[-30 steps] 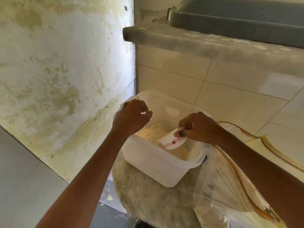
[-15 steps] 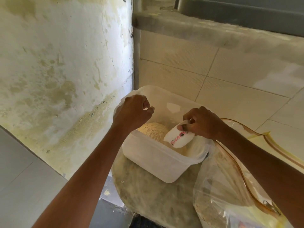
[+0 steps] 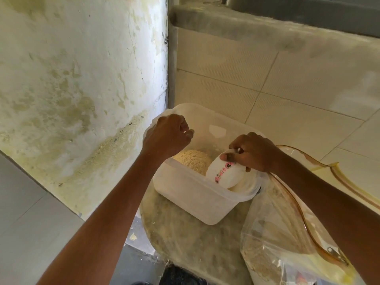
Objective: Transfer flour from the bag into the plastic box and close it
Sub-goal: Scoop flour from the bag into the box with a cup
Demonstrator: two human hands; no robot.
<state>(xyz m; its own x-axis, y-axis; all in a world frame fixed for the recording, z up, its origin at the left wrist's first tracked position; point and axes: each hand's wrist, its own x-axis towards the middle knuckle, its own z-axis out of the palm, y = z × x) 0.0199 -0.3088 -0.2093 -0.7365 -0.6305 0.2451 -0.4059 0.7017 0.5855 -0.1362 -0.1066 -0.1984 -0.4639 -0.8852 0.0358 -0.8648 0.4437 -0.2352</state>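
Two hands work over one box (image 3: pixel 197 200) in the head view, the only view there is. The box, open-topped and translucent, sits on a round, flour-dusted stand (image 3: pixel 185 239) against the stained wall (image 3: pixel 72 89); it overhangs the stand's right edge, next to the bag (image 3: pixel 287 233), probably so each scoop has a short trip. No lid shows.

The left hand (image 3: pixel 166 136) rests at the box's far left rim, fingers curled; it seems to steady the box against tipping, though whether it grips the rim or only closes above it I cannot tell.

The right hand (image 3: pixel 253 153) pinches a small white cup (image 3: pixel 224 174) with a pink floral band, thumb and fingers curled round its edge. The cup is tilted mouth-down inside the box's right end, which reads as emptying a scoop. Flour (image 3: pixel 193 159) lies heaped in the box's middle, below the rim.

The bag, clear plastic with a zip edge, stands just right of the box with its mouth open under the right forearm; some flour remains at its bottom. I judge the transfer part done, closing still ahead.
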